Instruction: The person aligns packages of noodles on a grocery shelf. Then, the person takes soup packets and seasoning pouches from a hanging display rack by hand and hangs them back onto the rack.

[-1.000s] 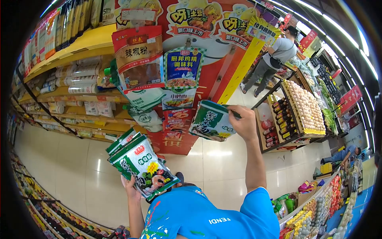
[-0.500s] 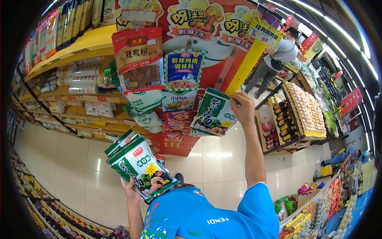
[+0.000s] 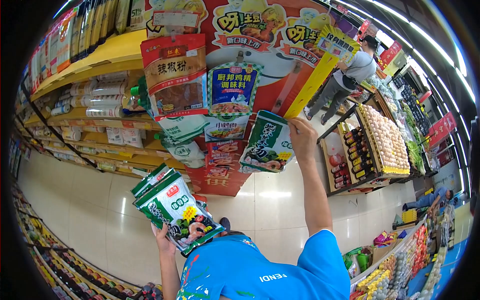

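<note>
My left hand [image 3: 164, 241] is closed on the lower left edge of a stack of green and white soup packets [image 3: 180, 212], fanned a little, low in front of my blue shirt. My right hand [image 3: 303, 134] pinches the upper right side of another green soup packet [image 3: 267, 142], which hangs upright at the right edge of the red display. Left of that packet hang a blue seasoning packet [image 3: 232, 91] and a red chili powder packet [image 3: 176, 77]. The fingertips behind both packets are partly hidden.
Yellow shelves [image 3: 107, 52] with packaged goods run along the left. A yellow strip [image 3: 312, 85] edges the display. On the right stands a rack of eggs and bottles [image 3: 385, 140]; a person in grey [image 3: 357, 67] is behind it. Another person bends at the far right.
The packet in my right hand has turned from tilted to more upright, its front now facing me. My left hand and its stack have barely moved.
</note>
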A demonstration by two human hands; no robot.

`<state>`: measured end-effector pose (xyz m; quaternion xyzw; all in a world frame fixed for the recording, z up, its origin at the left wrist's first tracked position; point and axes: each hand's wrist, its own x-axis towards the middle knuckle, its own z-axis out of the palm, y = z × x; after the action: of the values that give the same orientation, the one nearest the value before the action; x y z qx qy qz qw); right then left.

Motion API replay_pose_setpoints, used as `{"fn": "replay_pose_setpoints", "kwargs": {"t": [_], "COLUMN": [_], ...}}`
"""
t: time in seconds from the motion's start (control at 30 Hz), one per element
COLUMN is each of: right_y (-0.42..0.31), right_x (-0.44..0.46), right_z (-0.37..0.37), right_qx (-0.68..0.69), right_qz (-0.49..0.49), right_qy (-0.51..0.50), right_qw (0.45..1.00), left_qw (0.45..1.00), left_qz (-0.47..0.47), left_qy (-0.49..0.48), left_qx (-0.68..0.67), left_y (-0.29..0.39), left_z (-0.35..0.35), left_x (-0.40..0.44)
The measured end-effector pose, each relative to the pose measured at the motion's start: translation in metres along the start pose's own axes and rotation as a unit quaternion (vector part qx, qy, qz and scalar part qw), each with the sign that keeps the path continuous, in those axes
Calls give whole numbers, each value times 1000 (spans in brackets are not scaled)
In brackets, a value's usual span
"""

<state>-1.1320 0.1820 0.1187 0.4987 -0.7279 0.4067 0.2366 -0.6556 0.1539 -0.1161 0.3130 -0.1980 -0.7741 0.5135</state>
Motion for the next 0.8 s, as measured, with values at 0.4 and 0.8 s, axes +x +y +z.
{"fn": "replay_pose_setpoints", "kwargs": {"t": [0.4, 0.8], "right_y": [2, 4], "right_x": [5, 12], "right_z": [1, 0], "right_qx": [43, 93], "right_qz": [67, 157], "right_qy": [-17, -59], "right_qw": [997, 981], "left_qw": [997, 998], "left_qz": [-54, -46], "left_qy": [3, 2], "left_qx": [-51, -49], "left_y": [8, 5], "left_z": [2, -6], "left_x": [-1, 0]}}
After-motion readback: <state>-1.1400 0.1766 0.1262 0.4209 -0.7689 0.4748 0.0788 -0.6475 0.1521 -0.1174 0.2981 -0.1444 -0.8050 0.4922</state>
